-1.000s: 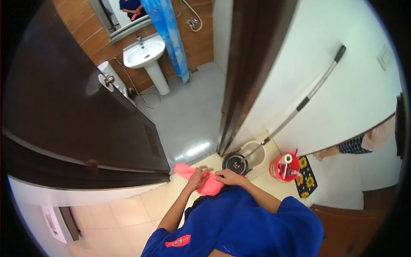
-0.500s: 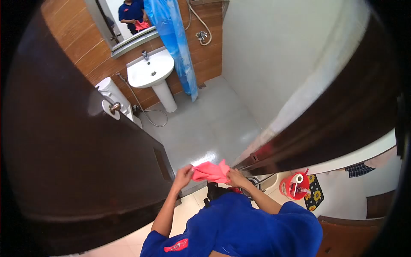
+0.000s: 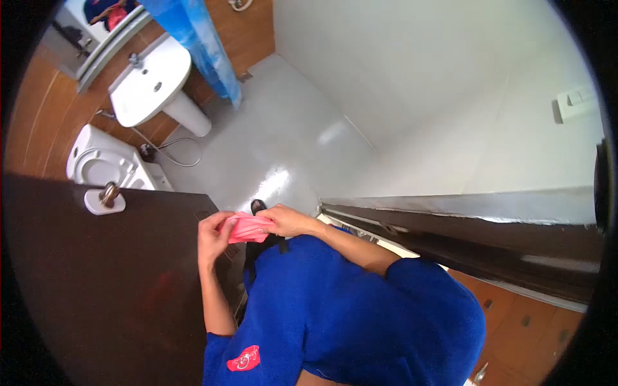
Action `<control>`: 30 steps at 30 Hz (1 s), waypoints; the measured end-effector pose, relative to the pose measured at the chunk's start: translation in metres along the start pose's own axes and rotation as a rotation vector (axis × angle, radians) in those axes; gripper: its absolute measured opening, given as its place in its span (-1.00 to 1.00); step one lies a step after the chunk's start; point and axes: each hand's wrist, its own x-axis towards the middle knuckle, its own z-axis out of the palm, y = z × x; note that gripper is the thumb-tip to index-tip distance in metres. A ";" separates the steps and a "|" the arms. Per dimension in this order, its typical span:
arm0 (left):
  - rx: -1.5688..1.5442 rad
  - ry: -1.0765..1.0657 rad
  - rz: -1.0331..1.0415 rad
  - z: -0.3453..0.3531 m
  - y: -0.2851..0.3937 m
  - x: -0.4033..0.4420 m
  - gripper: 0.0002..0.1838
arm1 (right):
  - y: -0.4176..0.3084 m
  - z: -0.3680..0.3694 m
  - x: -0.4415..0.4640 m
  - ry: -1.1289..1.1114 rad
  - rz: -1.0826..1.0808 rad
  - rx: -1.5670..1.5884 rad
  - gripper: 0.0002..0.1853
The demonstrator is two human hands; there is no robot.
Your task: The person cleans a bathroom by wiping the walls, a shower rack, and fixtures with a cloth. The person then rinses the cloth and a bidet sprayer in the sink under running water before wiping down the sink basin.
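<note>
A pink cloth (image 3: 247, 228) is stretched between my two hands in front of my waist, folded into a narrow bundle. My left hand (image 3: 214, 235) grips its left end, thumb on top. At the other end my right hand (image 3: 286, 220) pinches the cloth with its fingers curled round. The dark door (image 3: 141, 270) stands close beside my left hand, its metal knob (image 3: 109, 195) farther left. Below the cloth, the tip of a dark shoe (image 3: 258, 206) shows on the grey floor (image 3: 290, 141).
Ahead on the left are a white washbasin (image 3: 151, 80), a toilet (image 3: 106, 164) and a hose (image 3: 187, 151). A blue curtain (image 3: 203, 48) hangs beside a mirror (image 3: 96, 32). The dark door frame (image 3: 463, 244) runs along my right, below a wall switch (image 3: 575, 103).
I have moved forward into the doorway and my view has turned. The cloth is drawn into a tighter bundle, with my hands closer together. The red bucket has left view.
</note>
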 end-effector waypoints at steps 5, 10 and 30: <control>-0.085 -0.115 0.011 -0.036 -0.036 0.069 -0.89 | 0.004 -0.031 0.054 -0.043 0.013 0.063 -0.73; -0.379 -0.067 0.107 -0.083 0.001 0.152 -0.85 | -0.027 -0.083 0.099 0.006 -0.101 1.311 -0.73; -0.108 -0.235 -0.770 -0.100 -0.381 0.348 -0.85 | 0.171 -0.178 0.091 0.899 0.627 0.901 -0.71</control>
